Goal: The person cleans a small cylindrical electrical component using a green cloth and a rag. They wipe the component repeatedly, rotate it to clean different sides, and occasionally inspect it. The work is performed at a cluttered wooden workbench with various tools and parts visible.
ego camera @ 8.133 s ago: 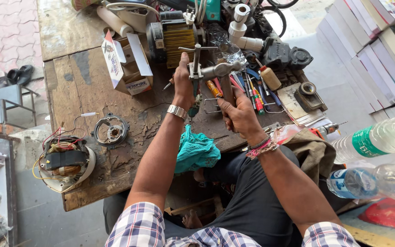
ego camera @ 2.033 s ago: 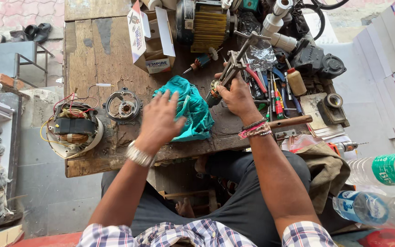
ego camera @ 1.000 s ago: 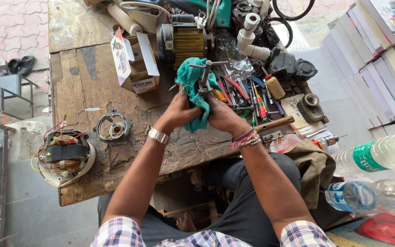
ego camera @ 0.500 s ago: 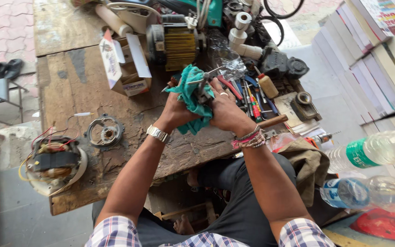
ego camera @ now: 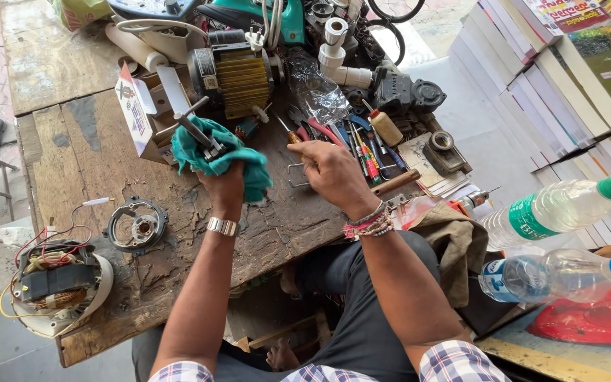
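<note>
Left hand [ego camera: 225, 185] fingers clench a teal cloth [ego camera: 215, 157] wrapped around a metal tool [ego camera: 199, 131], raised above the middle of the worktop [ego camera: 72, 152]. Right hand [ego camera: 330, 170], fingers loosely curled and empty, hovers just beside the cloth, near the screwdrivers [ego camera: 362, 148] toward the worktop's far right corner.

At the centre of the frame, a teal cloth [ego camera: 215, 161] is gripped in the left hand [ego camera: 225, 185], with a metal tool [ego camera: 199, 132] wrapped in it and projecting toward the upper left. The right hand [ego camera: 332, 172] is held just right of it, fingers [ego camera: 305, 150] curled, above the worn wooden table [ego camera: 72, 152]. A motor stator [ego camera: 54, 283] is seen at lower left, plastic bottles [ego camera: 553, 212] at right.
</note>
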{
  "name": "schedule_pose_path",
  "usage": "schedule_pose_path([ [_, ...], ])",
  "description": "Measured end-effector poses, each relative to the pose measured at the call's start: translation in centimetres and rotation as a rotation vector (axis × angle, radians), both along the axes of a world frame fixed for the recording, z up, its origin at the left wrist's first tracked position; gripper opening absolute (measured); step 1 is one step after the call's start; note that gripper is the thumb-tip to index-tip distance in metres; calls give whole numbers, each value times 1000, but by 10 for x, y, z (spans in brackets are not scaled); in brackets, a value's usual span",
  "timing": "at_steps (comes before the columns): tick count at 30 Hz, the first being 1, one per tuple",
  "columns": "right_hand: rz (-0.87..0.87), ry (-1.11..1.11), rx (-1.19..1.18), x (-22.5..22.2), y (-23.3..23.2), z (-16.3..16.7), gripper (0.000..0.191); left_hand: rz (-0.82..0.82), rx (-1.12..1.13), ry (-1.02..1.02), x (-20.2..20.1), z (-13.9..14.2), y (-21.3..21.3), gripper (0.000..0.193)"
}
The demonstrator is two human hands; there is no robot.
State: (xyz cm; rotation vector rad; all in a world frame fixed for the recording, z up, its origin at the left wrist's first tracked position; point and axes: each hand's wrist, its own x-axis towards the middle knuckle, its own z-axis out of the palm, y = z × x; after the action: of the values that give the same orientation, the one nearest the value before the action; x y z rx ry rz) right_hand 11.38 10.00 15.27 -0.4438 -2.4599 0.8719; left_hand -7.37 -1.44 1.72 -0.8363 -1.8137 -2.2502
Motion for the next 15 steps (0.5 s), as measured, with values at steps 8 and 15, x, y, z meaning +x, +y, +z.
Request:
schedule_pose_path([
  [8,-33,-13,99,1,3,-2,28,-195,16,16,3,24,10,44],
  [15,-23,-1,87,2,8,-4,31,-268,247,-390,-1,25,7,32],
])
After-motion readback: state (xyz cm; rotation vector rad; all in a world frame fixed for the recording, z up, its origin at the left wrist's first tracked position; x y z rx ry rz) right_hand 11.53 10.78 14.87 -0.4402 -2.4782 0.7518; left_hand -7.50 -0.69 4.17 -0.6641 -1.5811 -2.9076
